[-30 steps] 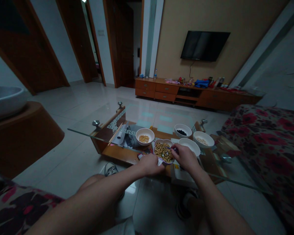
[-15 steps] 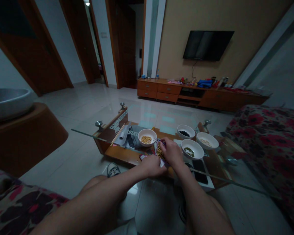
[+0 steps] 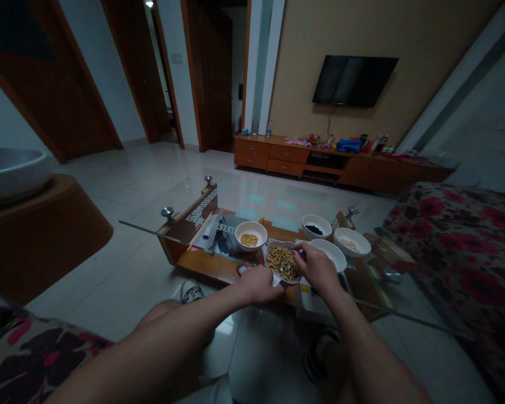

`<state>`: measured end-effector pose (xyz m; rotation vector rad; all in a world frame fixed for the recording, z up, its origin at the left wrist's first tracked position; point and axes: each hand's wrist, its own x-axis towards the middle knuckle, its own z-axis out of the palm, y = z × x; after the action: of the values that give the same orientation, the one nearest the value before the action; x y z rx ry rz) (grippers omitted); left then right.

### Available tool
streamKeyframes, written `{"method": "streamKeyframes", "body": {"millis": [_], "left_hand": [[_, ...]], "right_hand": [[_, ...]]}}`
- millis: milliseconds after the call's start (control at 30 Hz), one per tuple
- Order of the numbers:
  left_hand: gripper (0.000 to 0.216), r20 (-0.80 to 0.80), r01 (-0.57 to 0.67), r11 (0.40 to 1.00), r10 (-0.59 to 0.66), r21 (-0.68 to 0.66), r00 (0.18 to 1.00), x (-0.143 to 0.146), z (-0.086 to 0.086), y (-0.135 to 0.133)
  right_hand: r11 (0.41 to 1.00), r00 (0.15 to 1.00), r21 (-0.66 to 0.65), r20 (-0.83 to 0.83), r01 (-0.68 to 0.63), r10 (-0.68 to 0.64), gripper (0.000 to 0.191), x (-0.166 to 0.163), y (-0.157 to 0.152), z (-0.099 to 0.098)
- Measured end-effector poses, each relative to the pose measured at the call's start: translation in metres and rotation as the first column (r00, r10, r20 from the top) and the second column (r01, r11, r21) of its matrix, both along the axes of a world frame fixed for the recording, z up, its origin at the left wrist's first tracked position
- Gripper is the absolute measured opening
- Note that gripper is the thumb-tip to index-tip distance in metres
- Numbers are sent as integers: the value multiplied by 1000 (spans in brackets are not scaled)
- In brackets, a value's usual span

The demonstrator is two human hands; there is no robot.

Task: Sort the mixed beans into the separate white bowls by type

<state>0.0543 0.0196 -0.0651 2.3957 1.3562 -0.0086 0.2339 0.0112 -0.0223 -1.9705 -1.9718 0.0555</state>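
Note:
A purple-edged bowl of mixed beans (image 3: pixel 281 264) sits near the front of the glass table. My left hand (image 3: pixel 258 285) is closed on the near-left edge of this bowl. Pinched in my right hand (image 3: pixel 317 268) is a thin pair of tweezers (image 3: pixel 297 251), its tips low over the right part of the beans. Left of it stands a white bowl with yellow beans (image 3: pixel 250 240). A white bowl (image 3: pixel 334 253) is partly covered by my right hand, its contents hidden. Behind are a bowl of black beans (image 3: pixel 314 229) and a bowl of pale pieces (image 3: pixel 350 243).
The glass tabletop (image 3: pixel 151 227) has a sharp overhanging edge. Chopsticks (image 3: pixel 200 231) lie at its left, above printed paper on the lower shelf. A flower-patterned sofa (image 3: pixel 458 241) stands on the right. Across the room are a TV cabinet (image 3: pixel 286 154) and a television (image 3: pixel 356 80).
My right hand has moved right with the tweezers, from beside the yellow-bean bowl to over the mixed beans, uncovering more of them. My left hand stays on the bowl's edge.

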Motion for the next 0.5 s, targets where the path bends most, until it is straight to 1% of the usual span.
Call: {"method": "streamKeyframes", "body": {"millis": [133, 333, 500], "left_hand": [[52, -15, -1, 1000, 1, -2, 1000, 1, 0, 0], [52, 22, -4, 999, 5, -48, 1000, 1, -1, 0], [52, 11, -7, 999, 8, -37, 1000, 1, -5, 1]], "right_hand": [[997, 999, -78, 22, -23, 25, 23, 12, -7, 2], [981, 996, -184, 57, -55, 67, 22, 23, -11, -3], [976, 994, -212, 76, -57, 75, 21, 25, -11, -5]]}}
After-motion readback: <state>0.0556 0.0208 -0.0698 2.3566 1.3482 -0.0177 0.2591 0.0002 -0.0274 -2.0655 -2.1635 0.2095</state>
